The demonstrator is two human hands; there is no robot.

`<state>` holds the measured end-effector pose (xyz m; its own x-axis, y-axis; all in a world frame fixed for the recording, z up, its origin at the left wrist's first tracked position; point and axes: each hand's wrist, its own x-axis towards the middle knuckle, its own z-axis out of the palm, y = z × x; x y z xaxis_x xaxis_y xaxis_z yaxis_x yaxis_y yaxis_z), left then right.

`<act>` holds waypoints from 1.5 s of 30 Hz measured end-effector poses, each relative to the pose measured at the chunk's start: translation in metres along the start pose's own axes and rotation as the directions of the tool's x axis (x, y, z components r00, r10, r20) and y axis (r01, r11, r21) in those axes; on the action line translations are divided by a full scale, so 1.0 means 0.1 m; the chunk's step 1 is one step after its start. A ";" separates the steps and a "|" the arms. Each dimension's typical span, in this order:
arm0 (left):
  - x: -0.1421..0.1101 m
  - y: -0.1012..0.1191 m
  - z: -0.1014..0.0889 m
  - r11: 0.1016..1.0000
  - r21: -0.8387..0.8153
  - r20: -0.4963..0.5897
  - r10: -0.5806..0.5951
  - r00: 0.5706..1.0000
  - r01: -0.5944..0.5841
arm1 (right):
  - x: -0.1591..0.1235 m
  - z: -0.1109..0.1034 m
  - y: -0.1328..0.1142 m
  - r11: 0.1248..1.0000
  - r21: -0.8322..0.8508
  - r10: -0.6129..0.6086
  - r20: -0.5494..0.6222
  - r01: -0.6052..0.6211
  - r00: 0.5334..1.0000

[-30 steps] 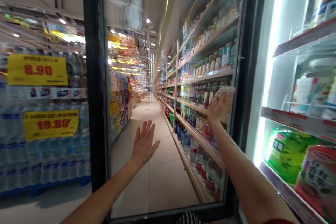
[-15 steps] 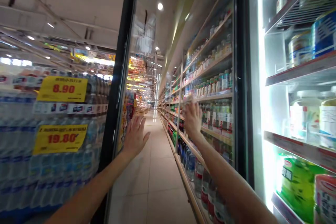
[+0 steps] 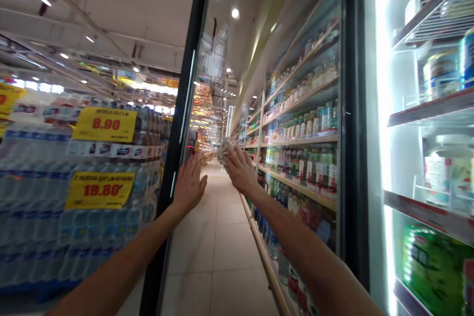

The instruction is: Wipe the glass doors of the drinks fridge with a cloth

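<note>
An open glass cooler door (image 3: 211, 252) with a black frame (image 3: 187, 89) stands in front of me. My left hand (image 3: 190, 185) is flat against the glass close to the frame's left side, fingers outstretched, holding nothing. Near the middle of the pane, my right hand (image 3: 240, 170) presses a crumpled pale cloth (image 3: 224, 152) to the glass. Part of the cloth is hidden behind the fingers. An aisle and shelves of bottles (image 3: 313, 121) show in the glass; I cannot tell whether they are reflected or seen through it.
To the right, a lit cooler has wire shelves (image 3: 429, 108) with cans, white-capped bottles (image 3: 444, 173) and a green package (image 3: 433, 261). Stacked packs of water bottles (image 3: 37, 202) with yellow price signs (image 3: 104, 124) stand on the left.
My right hand has swept the cloth left across the glass, closer to my left hand. The left hand keeps to the frame side of the door. The view has turned slightly left.
</note>
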<state>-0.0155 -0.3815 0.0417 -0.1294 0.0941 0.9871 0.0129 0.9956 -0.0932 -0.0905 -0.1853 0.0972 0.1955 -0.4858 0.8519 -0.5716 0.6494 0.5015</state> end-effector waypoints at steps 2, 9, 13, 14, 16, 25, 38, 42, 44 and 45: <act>0.00 -0.05 -0.05 1.000 0.009 -0.015 0.004 1.000 -0.004 | 0.10 0.02 -0.03 1.000 0.013 -0.017 0.001 0.017 1.000; 0.09 -0.18 -0.22 0.999 -0.003 -0.115 -0.034 0.993 0.034 | 0.43 0.01 -0.13 0.947 0.036 0.320 -0.114 -0.318 0.941; 0.14 -0.21 -0.30 0.999 -0.001 -0.144 -0.043 0.989 0.043 | 0.28 0.15 -0.64 0.965 0.116 -0.245 0.074 0.236 0.967; 0.14 -0.22 -0.32 0.999 0.001 -0.147 -0.037 0.988 0.038 | 0.28 0.16 -0.67 0.945 0.132 -0.313 0.084 0.301 0.946; 0.14 -0.25 -0.36 0.999 0.007 -0.160 -0.034 0.987 0.035 | 0.39 0.15 -0.60 0.972 0.108 -0.217 0.060 0.210 0.974; 0.08 -0.17 -0.32 0.999 -0.031 -0.124 -0.049 0.991 0.045 | 0.15 0.16 -0.71 0.933 0.154 -0.342 0.104 0.325 0.934; -0.05 0.08 -0.11 0.994 -0.090 -0.049 0.061 0.997 -0.065 | -0.70 0.02 -0.42 0.931 0.200 -0.340 0.177 0.304 0.924; -0.21 0.13 0.00 0.988 -0.074 0.012 0.133 0.991 -0.132 | -0.94 -0.06 -0.15 0.965 0.081 -0.255 0.065 0.250 0.965; -0.28 0.19 0.05 0.987 -0.064 0.035 0.151 0.988 -0.148 | -0.87 -0.13 0.08 0.987 -0.042 0.151 -0.063 -0.154 0.986; -0.31 0.24 0.08 0.984 -0.059 0.054 0.169 0.984 -0.166 | -0.86 -0.16 0.15 0.961 -0.065 0.264 -0.096 -0.270 0.960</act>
<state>-0.0186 -0.3605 0.0078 -0.1791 0.2610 0.9486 0.0930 0.9643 -0.2477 -0.1032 -0.1248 0.0338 0.1132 -0.2391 0.9644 -0.5502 0.7931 0.2613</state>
